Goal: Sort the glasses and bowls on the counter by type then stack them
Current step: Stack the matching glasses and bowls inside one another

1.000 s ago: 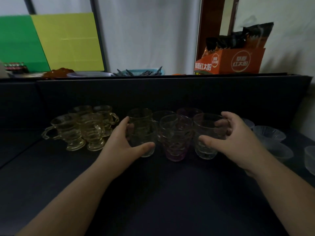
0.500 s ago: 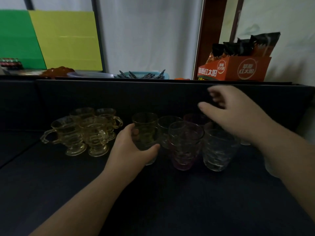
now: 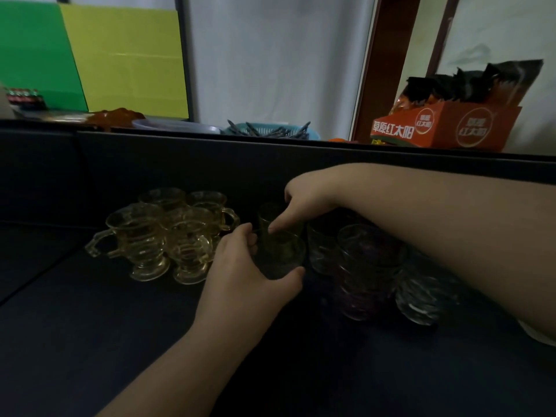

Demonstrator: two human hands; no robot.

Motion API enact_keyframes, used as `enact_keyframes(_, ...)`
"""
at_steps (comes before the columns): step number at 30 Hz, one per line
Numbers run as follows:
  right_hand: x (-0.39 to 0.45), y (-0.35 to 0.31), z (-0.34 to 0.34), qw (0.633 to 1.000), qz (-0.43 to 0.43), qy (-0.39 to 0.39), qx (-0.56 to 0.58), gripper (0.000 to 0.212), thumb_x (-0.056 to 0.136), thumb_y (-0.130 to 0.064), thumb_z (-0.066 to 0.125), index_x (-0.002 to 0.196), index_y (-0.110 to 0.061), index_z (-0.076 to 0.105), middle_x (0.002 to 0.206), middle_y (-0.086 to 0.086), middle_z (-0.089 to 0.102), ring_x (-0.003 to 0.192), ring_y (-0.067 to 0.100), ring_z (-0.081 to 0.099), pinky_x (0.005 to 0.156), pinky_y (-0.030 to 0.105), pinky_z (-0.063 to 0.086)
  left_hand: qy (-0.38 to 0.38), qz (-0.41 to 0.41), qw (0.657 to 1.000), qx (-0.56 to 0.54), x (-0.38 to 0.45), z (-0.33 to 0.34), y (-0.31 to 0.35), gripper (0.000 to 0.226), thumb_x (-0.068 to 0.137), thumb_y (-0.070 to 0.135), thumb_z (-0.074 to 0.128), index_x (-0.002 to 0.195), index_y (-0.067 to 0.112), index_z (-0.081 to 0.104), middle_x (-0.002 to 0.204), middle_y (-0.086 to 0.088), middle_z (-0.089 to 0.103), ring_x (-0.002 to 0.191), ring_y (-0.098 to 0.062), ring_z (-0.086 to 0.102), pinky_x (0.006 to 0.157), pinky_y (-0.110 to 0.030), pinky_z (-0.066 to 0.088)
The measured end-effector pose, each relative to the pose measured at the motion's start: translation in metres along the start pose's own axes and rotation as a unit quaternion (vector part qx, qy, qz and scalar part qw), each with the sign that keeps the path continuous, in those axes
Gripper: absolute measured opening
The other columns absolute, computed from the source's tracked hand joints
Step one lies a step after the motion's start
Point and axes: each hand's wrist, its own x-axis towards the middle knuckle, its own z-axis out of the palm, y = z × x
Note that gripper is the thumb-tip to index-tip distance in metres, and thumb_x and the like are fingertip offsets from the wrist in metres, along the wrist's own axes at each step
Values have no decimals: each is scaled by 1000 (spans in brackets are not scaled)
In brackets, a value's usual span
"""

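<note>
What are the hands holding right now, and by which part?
The left hand grips a green glass round its side wall. The right hand pinches a second green glass at its rim, apparently lowering it into the first.

Glossy amber glass mugs; matt dark counter; printed cardboard box

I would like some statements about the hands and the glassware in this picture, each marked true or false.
1. The left hand grips a greenish glass tumbler. True.
2. The right hand rests flat on the counter. False: it holds a second greenish tumbler from above.
3. The amber handled glass cups stand left of the tumblers. True.
4. The purple glass tumbler lies on its side. False: it stands upright.
5. The orange cardboard box sits among the cups. False: it is behind the counter wall.
</note>
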Motion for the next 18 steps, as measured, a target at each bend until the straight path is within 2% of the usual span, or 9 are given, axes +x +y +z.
enact_keyframes(3, 5, -2, -3, 1000, 9, 8, 26, 71, 66, -80, 68, 100, -18, 63, 95, -1, 63, 89, 19, 62, 69, 32, 47, 1, 9, 1000, 2, -2, -1, 0, 104, 64, 49, 81, 149, 30, 25, 136, 16, 38, 119, 1, 42, 93, -19, 39)
enact_keyframes(5, 8, -5, -1, 998, 21, 24, 52, 69, 61, -81, 71, 84, -18, 54, 89, 0, 60, 84, 19, 61, 66, 33, 46, -2, 14, 1000, 8, -3, -2, 1, 103, 64, 51, 80, 148, 30, 26, 131, 18, 38, 117, 1, 42, 91, -19, 39)
enact_keyframes(8, 13, -13, 5, 996, 28, 50, 62, 57, 67, -70, 76, 79, -22, 48, 88, 1, 59, 82, 19, 60, 67, 32, 47, -4, 18, 1000, 16, -4, -4, 4, 103, 64, 50, 81, 149, 30, 25, 133, 17, 39, 116, 1, 42, 92, -20, 40)
enact_keyframes(13, 2, -9, -3, 993, 12, 64, 102, 49, 69, -64, 78, 85, -22, 57, 92, 1, 65, 84, 19, 64, 65, 31, 48, -1, 34, 999, 15, -7, -5, 7, 103, 63, 51, 80, 149, 29, 27, 128, 19, 38, 116, 2, 42, 93, -20, 40)
enact_keyframes(16, -15, 4, -16, 982, 4, 119, 148, 63, 65, -70, 75, 100, -20, 64, 98, -2, 64, 92, 18, 62, 69, 33, 49, 2, 53, 998, 21, -7, -4, 9, 101, 62, 54, 79, 147, 29, 30, 123, 20, 38, 110, 4, 43, 85, -13, 37)
enact_keyframes(18, -30, 14, -24, 969, 7, 159, 190, 70, 63, -73, 75, 110, -22, 63, 102, -5, 62, 96, 17, 60, 68, 30, 45, 9, 57, 998, 11, -6, -4, 12, 100, 63, 54, 79, 147, 28, 32, 122, 19, 42, 105, 4, 45, 78, -10, 35)
